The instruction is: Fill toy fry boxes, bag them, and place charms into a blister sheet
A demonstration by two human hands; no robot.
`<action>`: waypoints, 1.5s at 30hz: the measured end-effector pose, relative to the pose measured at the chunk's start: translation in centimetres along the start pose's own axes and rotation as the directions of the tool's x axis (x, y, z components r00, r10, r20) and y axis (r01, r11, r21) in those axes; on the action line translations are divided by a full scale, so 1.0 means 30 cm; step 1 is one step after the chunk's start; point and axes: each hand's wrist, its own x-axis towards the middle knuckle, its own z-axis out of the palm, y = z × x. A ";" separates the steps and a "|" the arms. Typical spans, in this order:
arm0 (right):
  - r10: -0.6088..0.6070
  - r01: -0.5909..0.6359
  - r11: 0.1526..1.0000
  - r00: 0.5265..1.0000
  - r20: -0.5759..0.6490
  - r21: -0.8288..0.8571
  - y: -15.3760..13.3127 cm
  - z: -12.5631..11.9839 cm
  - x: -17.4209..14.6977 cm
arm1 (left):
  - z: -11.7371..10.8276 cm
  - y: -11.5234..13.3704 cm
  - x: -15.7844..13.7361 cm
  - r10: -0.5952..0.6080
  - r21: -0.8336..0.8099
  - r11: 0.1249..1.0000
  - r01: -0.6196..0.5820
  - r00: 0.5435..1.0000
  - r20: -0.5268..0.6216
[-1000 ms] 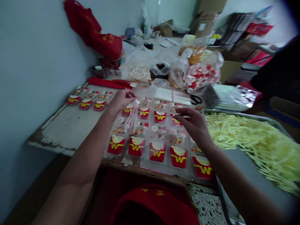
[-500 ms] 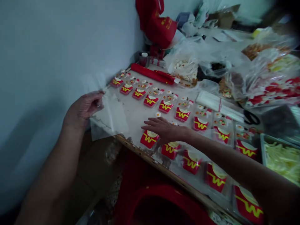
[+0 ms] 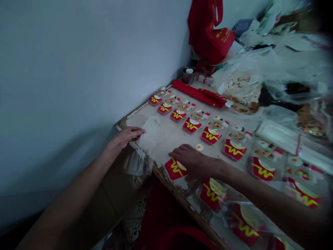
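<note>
plastic (image 3: 150,135) pinched in l hand (image 3: 127,135), r hand (image 3: 192,160) over red pkt (image 3: 173,169), grip unclear

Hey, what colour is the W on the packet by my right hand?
The W is yellow, on a red packet; it shows best in the head view.

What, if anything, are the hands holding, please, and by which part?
The left hand pinches what looks like a clear plastic bag by its edge. The right hand partly covers a red W-marked carton; whether it grips anything cannot be told.
</note>
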 end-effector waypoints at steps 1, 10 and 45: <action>-0.016 0.017 1.000 0.999 -0.028 0.026 -0.022 -0.021 -0.003 | 0.003 -0.005 -0.007 -0.001 0.003 1.000 0.001 1.000 -0.005; 0.260 -0.311 0.946 0.895 -0.362 -0.090 -0.040 -0.244 -0.105 | 0.116 -0.003 -0.109 0.110 0.256 0.962 -0.101 0.994 -0.024; 0.449 -0.617 0.749 0.740 -0.500 -0.241 -0.012 -0.149 -0.226 | 0.417 0.043 -0.183 0.076 0.355 0.914 -0.197 0.942 0.327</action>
